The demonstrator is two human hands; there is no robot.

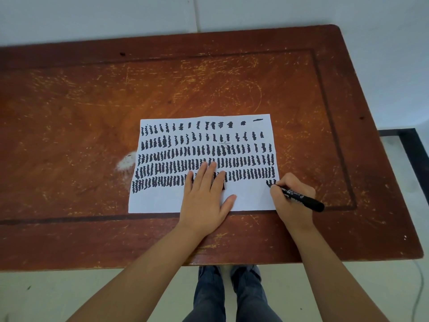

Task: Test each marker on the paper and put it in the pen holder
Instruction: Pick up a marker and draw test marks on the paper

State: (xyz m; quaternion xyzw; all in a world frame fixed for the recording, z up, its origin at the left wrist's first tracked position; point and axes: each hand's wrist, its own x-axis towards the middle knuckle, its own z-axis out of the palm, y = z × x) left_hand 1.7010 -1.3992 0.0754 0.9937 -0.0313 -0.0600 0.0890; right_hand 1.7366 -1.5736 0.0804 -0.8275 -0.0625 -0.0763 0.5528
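Observation:
A white sheet of paper [162,201] lies on the wooden table [92,112], covered with several rows of black squiggles. My left hand [205,198] lies flat on the paper's lower middle, fingers spread, with a small dark object partly showing beneath its fingers. My right hand [293,194] grips a black marker [301,198] in a writing hold. The marker's tip touches the paper at its right edge, beside a few fresh black marks in the lowest row. No pen holder is in view.
The table's near edge runs just below my wrists, and its right edge is close to my right hand. A white scuff mark [126,161] sits left of the paper. Pale walls stand behind. My legs and the floor show below.

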